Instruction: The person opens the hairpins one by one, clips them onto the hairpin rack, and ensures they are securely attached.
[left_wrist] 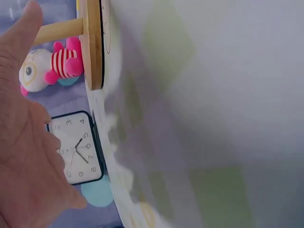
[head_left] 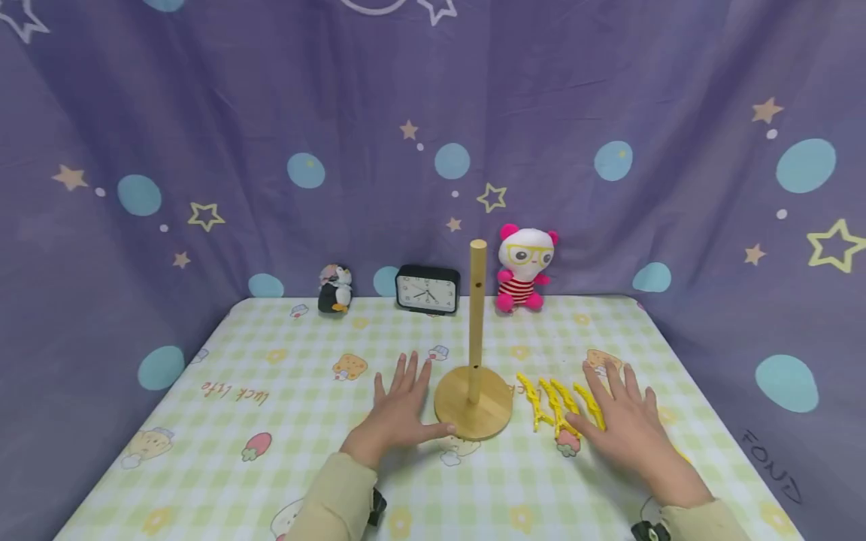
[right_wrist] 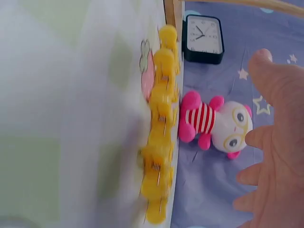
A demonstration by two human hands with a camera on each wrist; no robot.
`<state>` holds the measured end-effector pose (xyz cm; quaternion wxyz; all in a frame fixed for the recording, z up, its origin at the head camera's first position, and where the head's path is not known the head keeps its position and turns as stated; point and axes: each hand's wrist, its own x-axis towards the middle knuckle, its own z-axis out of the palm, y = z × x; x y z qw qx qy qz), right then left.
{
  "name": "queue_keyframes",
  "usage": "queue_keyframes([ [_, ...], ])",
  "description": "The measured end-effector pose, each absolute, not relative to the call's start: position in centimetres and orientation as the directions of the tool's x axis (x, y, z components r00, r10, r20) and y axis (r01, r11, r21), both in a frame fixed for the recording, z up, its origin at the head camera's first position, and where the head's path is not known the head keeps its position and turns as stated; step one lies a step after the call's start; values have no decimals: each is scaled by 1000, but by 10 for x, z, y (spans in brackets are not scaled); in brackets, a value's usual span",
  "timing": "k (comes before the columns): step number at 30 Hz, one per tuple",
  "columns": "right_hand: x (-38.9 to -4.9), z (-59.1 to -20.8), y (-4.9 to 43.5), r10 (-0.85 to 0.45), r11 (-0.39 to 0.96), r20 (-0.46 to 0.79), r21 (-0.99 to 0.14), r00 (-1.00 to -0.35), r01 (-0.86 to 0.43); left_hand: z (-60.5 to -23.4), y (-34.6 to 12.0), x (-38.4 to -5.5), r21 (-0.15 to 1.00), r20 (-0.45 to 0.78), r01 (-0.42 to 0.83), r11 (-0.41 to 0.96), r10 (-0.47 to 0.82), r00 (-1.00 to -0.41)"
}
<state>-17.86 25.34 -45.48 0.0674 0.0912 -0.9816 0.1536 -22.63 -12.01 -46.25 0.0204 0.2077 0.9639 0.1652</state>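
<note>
A wooden stand with a round base (head_left: pixel 460 417) and an upright post (head_left: pixel 476 323) is on the cloth-covered table. My left hand (head_left: pixel 398 413) is spread just left of the base, palm down, holding nothing. In the left wrist view its thumb (left_wrist: pixel 29 23) overlaps the post. Several yellow alligator hair clips (head_left: pixel 556 406) lie in a row right of the stand. Spread over the right end of that row, my right hand (head_left: pixel 629 432) hides part of it and holds nothing. In the right wrist view the clips (right_wrist: pixel 161 114) show their small metal springs.
Along the table's back edge stand a penguin figure (head_left: pixel 335 289), a black-framed clock (head_left: pixel 428 290) and a pink and white panda plush (head_left: pixel 526 267). A purple curtain (head_left: pixel 379 90) hangs behind the checked tablecloth (head_left: pixel 203 481).
</note>
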Motion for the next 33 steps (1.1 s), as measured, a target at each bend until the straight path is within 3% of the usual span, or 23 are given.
queue_keyframes([
  [17, -155, -466, 320, -25, 968, 0, -249, -1000, -24, -465, -89, -239, 397, -192, 326, 858, 424, -885],
  [22, -156, -466, 333, 35, 974, -121, -217, -992, 61, -466, -86, -242, 353, -216, 324, 878, 413, -885],
  [33, -154, -473, 351, 57, 960, -210, -255, -976, 111, -469, -83, -244, 337, -228, 319, 886, 406, -885],
])
